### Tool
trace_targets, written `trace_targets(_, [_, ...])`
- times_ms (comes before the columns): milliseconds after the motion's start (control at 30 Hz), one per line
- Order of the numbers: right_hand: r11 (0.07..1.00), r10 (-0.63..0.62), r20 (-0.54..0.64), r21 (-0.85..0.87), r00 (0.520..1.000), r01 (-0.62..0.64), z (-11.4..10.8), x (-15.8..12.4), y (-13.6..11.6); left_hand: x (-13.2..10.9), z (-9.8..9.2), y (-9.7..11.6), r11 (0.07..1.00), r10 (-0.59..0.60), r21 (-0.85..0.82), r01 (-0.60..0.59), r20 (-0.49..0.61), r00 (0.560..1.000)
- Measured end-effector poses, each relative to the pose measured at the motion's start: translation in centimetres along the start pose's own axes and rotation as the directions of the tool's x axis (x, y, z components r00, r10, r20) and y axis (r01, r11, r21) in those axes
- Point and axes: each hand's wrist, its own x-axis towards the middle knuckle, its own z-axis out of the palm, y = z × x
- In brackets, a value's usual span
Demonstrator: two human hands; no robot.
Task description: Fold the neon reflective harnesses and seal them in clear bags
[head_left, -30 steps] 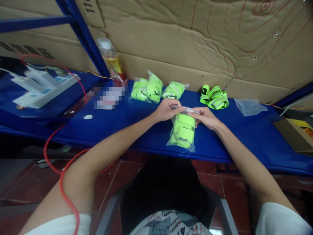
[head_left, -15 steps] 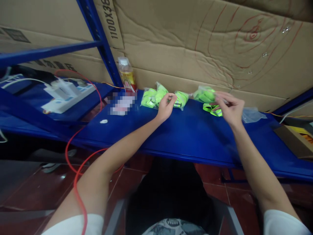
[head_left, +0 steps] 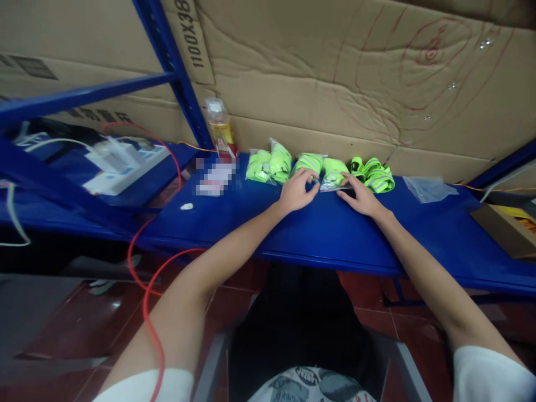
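Several clear plastic bags with folded neon-green reflective strapping stand in a row along the back of the blue table. My left hand (head_left: 299,190) is at the front edge of one bag (head_left: 310,162), thumb and fingers apart. Just right of it, my right hand (head_left: 360,196) rests by another bag (head_left: 334,167); its fingertips touch or nearly touch the bag's right side, thumb spread away. Two more bags, one (head_left: 258,166) beside the other (head_left: 280,160), sit to the left. Unbagged neon-green reflective strapping (head_left: 379,176) lies coiled beyond my right hand.
An empty clear plastic bag (head_left: 430,188) lies on the blue table (head_left: 335,234) to the right, near an open cardboard box (head_left: 502,231). At left are a bottle (head_left: 221,131), a small white piece (head_left: 186,206), a power strip (head_left: 125,173) and a red cable (head_left: 146,301). Cardboard (head_left: 285,100) stands behind.
My right hand has moved left and set down the bag of green strapping beside the others. My left hand has moved slightly right, its fingers opening. The loose strapping is now uncovered.
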Motion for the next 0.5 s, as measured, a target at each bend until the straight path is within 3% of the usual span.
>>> trace_targets(133, [0.97,-0.107,0.028,-0.214,0.994,0.111,-2.6,-1.4,-1.0,-0.2,-0.3,0.3,1.0,0.015,0.018,-0.016,0.021,1.0])
trace_targets(200, [0.954,-0.097,-0.072,-0.291,0.993,0.072,-4.5,-2.7,0.1,-0.1,-0.4,0.3,1.0,0.006,0.026,-0.006,0.013,1.0])
trace_targets(267, [0.91,0.001,-0.325,-0.393,0.946,-0.136,-6.5,-4.4,2.9,0.0,-0.4,0.4,0.999,-0.003,0.041,0.003,0.011,1.0])
trace_targets(300, [0.863,0.088,-0.457,-0.408,0.885,-0.297,-7.4,-5.4,4.7,0.1,-0.3,0.4,0.999,-0.005,0.051,0.004,0.012,1.0])
trace_targets(367, [0.737,0.275,-0.599,-0.371,0.752,-0.565,-8.9,-7.5,8.5,0.1,-0.1,0.5,0.998,-0.002,0.068,0.0,0.025,1.0])
trace_targets(400, [0.686,0.368,-0.608,-0.334,0.704,-0.647,-9.4,-8.5,10.2,0.1,0.1,0.5,0.997,0.0,0.074,-0.002,0.035,0.999])
trace_targets(433, [0.66,0.471,-0.539,-0.31,0.699,-0.684,-9.9,-9.5,11.5,0.1,0.3,0.5,0.997,0.002,0.077,-0.005,0.047,0.999])
trace_targets(500, [0.677,0.607,-0.265,-0.32,0.749,-0.662,-10.4,-10.8,13.2,0.1,0.7,0.5,0.997,0.007,0.075,-0.012,0.072,0.997])
